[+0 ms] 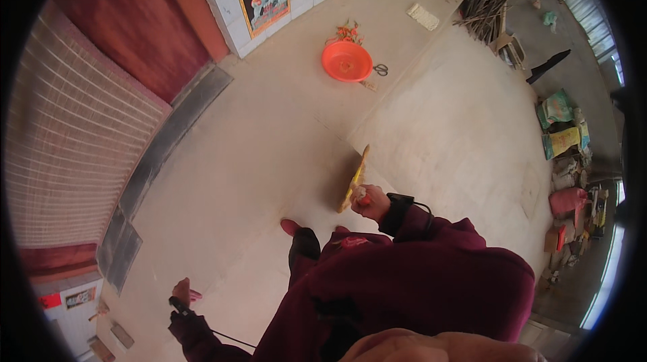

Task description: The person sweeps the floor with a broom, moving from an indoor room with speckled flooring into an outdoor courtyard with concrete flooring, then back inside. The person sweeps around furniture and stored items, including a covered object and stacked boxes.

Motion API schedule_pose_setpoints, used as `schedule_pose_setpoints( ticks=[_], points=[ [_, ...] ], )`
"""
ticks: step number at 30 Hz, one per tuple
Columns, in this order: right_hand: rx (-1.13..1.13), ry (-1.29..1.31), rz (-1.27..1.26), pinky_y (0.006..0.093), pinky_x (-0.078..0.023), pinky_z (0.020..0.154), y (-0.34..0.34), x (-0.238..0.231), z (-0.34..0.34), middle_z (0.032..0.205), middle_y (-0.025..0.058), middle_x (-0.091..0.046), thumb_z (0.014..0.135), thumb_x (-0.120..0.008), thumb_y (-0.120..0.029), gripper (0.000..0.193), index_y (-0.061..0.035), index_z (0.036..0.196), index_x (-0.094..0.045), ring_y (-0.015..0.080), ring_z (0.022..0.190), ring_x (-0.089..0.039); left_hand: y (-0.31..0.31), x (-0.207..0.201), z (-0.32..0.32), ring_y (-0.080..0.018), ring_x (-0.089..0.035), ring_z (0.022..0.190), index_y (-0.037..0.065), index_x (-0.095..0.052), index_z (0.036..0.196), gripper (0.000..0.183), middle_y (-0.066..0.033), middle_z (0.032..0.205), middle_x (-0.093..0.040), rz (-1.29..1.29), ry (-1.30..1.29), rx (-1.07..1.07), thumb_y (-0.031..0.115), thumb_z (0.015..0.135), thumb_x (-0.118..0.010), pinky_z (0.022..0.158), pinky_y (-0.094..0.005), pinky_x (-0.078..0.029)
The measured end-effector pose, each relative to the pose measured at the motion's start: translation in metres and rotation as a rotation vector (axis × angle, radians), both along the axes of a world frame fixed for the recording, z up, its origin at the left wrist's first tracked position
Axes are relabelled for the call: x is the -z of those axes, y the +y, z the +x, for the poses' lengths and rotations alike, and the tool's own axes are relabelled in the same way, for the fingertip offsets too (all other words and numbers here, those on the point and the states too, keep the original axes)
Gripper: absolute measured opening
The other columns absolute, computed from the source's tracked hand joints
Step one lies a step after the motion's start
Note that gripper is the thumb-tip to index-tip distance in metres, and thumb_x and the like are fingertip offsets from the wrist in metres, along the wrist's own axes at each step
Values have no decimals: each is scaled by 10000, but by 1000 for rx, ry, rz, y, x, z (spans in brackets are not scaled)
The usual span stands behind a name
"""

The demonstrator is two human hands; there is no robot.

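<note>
My right hand (pixel 367 201) is closed on a flat, board-like thing with yellow and tan colouring (pixel 356 176), seen nearly edge-on in front of my body. A small patch of red shows at the fingers; I cannot make out what it is. My left hand (pixel 182 291) hangs out to the left over the floor, away from other things. Something pinkish shows beside it, and whether that is fingers or a held thing is unclear. Farther ahead, an orange-red basin (pixel 347 61) stands on the floor, with dark-handled scissors (pixel 381 70) to its right and reddish scraps (pixel 347 32) behind.
A doorway with a striped curtain (pixel 87 139) and a dark sill (pixel 172 129) lies left. Bundled sticks (pixel 490 1) lean at the far right, near a pale mat-like piece (pixel 423 17). Sacks (pixel 559 141) and boxes line the right side. My shoe (pixel 290 227) is on the concrete floor.
</note>
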State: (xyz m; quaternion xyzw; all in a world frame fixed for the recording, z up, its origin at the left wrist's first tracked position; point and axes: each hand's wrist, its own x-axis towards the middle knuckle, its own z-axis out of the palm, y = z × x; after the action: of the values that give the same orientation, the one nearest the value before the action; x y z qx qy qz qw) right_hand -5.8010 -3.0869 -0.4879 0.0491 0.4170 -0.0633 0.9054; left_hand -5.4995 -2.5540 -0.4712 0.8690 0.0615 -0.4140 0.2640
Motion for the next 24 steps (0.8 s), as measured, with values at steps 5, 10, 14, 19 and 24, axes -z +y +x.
schedule_pose_setpoints(
  ticks=[5,10,14,19,24],
  points=[
    [-5,-211,38,213,-386,486,-1,-32,61,623,-26,-438,816,-385,-102,60,-46,813,-405,70,566,-464,48,-48,148,-267,-602,540,-6,-487,1012,533,-192,645,-601,-27,-147,60,461,834,-300,475,-337,-485],
    [-699,-229,-1627,192,-365,472,-17,-32,130,611,-15,-422,834,-379,-94,65,-39,801,-390,68,535,-450,84,-74,285,-235,-590,501,1,-530,833,574,-161,627,-600,-108,-290,29,539,812,-332,408,-279,-439],
    [-590,-145,-937,242,-418,480,-46,-45,183,595,44,-533,621,-583,-38,153,0,756,-526,126,500,-501,26,-55,340,-202,-576,476,55,-465,1030,511,-125,603,-595,-138,-22,21,509,807,-396,384,-266,-389],
    [-608,-334,-985,232,-405,470,-71,-74,260,595,14,-512,659,-574,-22,118,5,762,-523,86,507,-473,-109,-57,358,-178,-587,572,19,-559,890,472,-124,712,-616,-135,-78,331,458,832,-395,501,-272,-449],
    [-570,-417,-1078,213,-367,430,-94,-84,330,567,-9,-447,748,-528,-23,52,23,763,-513,60,497,-430,-219,-97,391,-159,-582,604,56,-449,1105,456,-97,752,-606,-173,-88,427,425,843,-395,523,-261,-436]
  ],
)
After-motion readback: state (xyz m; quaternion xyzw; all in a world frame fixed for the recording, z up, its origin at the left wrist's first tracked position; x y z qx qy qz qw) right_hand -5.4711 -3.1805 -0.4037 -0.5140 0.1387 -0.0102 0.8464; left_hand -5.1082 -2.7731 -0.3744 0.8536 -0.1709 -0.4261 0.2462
